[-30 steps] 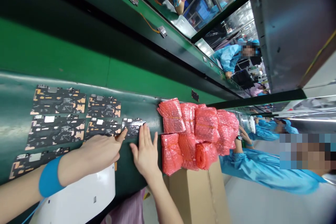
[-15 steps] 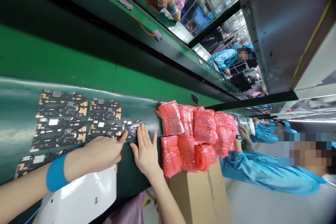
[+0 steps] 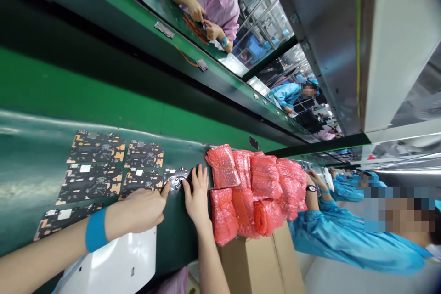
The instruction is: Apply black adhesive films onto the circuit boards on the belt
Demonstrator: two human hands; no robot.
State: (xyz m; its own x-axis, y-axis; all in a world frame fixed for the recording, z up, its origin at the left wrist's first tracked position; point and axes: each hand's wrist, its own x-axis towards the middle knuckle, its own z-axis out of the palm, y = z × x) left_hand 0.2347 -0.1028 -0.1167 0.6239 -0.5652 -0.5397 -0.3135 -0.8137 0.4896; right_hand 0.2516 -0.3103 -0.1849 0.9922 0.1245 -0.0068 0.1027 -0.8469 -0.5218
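The left hand (image 3: 138, 211) and right hand (image 3: 196, 202) are held open and empty beside a circuit board (image 3: 175, 178) on the green conveyor belt (image 3: 27, 161); red bubble-wrap packs (image 3: 255, 188) are piled at centre.

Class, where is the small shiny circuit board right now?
In the head view, the circuit board lies on the green belt just beyond the left hand and right hand, left of the red bubble-wrap packs.

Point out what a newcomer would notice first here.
A pile of red bubble-wrap packs stands out at the centre, on a cardboard box beside the green conveyor belt. Left of it, dark circuit boards lie in rows on the belt, with the left hand and right hand at the nearest small board.
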